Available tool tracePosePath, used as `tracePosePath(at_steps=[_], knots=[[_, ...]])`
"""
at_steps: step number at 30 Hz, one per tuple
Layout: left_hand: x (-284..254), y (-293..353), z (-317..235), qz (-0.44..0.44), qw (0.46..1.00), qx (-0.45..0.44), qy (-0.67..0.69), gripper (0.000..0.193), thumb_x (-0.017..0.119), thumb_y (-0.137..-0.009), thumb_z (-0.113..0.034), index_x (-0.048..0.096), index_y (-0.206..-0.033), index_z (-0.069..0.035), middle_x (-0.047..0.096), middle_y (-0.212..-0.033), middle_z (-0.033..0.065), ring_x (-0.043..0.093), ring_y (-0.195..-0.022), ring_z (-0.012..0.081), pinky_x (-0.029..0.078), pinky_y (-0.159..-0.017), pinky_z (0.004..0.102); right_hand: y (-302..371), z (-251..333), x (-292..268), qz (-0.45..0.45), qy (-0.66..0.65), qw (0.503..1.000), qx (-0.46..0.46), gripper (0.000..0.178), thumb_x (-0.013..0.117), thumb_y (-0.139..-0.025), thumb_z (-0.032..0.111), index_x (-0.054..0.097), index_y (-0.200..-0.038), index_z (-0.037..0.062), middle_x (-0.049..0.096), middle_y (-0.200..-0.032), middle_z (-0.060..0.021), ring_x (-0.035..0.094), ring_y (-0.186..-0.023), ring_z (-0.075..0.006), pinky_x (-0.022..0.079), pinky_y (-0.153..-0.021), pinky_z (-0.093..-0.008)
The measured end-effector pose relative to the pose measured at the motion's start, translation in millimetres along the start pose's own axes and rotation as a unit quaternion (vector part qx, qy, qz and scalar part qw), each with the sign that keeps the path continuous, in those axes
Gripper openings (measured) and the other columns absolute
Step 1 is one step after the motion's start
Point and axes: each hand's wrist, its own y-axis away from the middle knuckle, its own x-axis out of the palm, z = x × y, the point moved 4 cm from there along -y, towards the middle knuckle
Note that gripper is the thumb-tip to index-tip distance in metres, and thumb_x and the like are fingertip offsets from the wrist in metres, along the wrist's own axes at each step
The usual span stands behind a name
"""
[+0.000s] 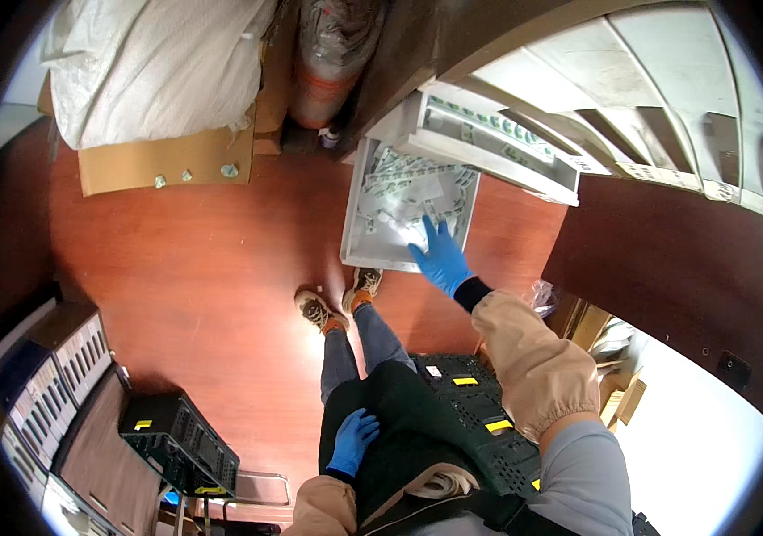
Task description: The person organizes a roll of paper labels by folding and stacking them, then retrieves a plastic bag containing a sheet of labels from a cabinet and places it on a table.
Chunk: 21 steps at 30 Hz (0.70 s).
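My right hand (443, 259), in a blue glove, reaches over the near right edge of a pulled-out white drawer (346, 234). Its fingers are spread and hold nothing I can see. Inside the drawer lie many flat, clear-and-green printed packets (399, 174), too small to make out further. Above it a second white drawer (489, 154) sticks out a shorter way, with similar green-marked packets inside. My left hand (356, 439), also blue-gloved, rests flat on the dark green apron (399, 411) over my lap, its fingers loosely stretched out.
A dark red-brown cabinet top (658, 241) and white slotted file holders (667, 71) stand at right. Black crates (462, 384) sit beside my legs; another crate (180, 442) is lower left, near binders (42, 402). A white sack (158, 71) lies on cardboard (167, 165) at far left.
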Motion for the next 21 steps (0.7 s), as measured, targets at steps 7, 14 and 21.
tracePosePath(at_steps=[7,14,21], knots=[[-6,-2,-4,-0.023,0.999,-0.013,-0.036,0.038,0.047,-0.099,-0.026,0.046,-0.132,-0.006,0.058,-0.119,0.0188,0.059,-0.108,0.0303,0.049,-0.093,0.0435,-86,-20,-30,-0.177,-0.113,0.976,-0.055,0.064,0.059,-0.088,0.041,0.043,-0.131,-0.0031,0.042,-0.131,-0.0324,0.047,-0.114,-0.0493,0.043,-0.095,-0.0494],[2,2,-9,0.001,1.0,0.001,-0.026,0.039,0.048,-0.099,-0.026,0.046,-0.132,-0.006,0.057,-0.12,0.0189,0.058,-0.108,0.0309,0.049,-0.094,0.0448,-38,-16,-13,-0.099,-0.011,0.994,0.048,0.075,0.058,-0.087,0.039,0.031,-0.142,-0.0039,0.032,-0.142,-0.0349,0.04,-0.127,-0.0471,0.037,-0.103,-0.0521],[-6,-3,-4,0.001,1.0,-0.003,-0.007,0.038,0.047,-0.099,-0.025,0.046,-0.131,-0.006,0.058,-0.12,0.0189,0.058,-0.107,0.031,0.049,-0.094,0.0449,-66,64,-19,-0.034,0.051,0.996,-0.061,0.081,0.06,-0.085,0.047,0.024,-0.149,0.0136,0.023,-0.15,-0.0269,0.029,-0.131,-0.0525,0.036,-0.1,-0.0586]])
